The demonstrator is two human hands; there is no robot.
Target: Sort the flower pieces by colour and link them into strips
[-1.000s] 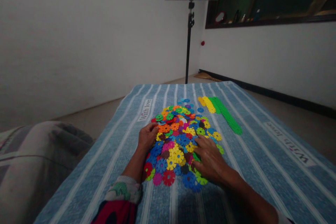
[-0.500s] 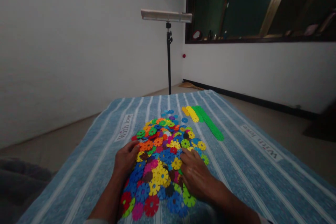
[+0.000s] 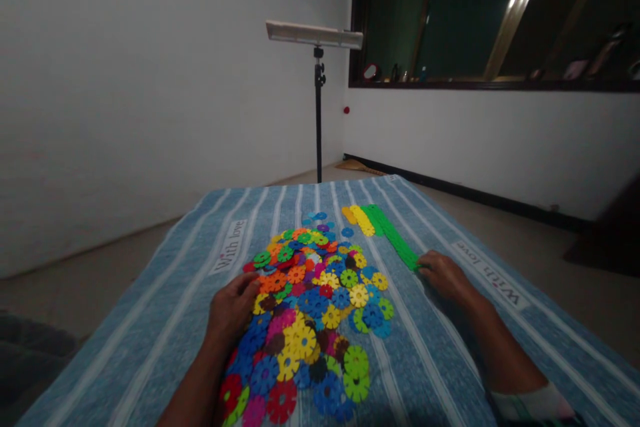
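Observation:
A heap of colourful flower-shaped plastic discs (image 3: 310, 307) is spread over a striped blue cloth. At the left edge of the heap lies my left hand (image 3: 233, 307), loosely curled beside some orange discs (image 3: 275, 280), with thumb and fingers slightly apart and no held piece visible. To the right, a long overlapping row of green discs (image 3: 393, 235) runs toward me. My right hand (image 3: 445, 275) is at its near end, fingertips pinched on a green disc (image 3: 415, 264) there, partly hidden by the fingers.
Shorter yellow (image 3: 362, 220) and orange (image 3: 349, 215) rows lie left of the green one. A few blue discs (image 3: 319, 216) are scattered behind the heap. The striped cloth (image 3: 165, 293) covers the surface. Beyond its far edge stands a lamp on a pole (image 3: 319, 113).
My right hand has moved from the heap's right side rightward and away from me to the near end of the green row. My left hand has stayed by the heap.

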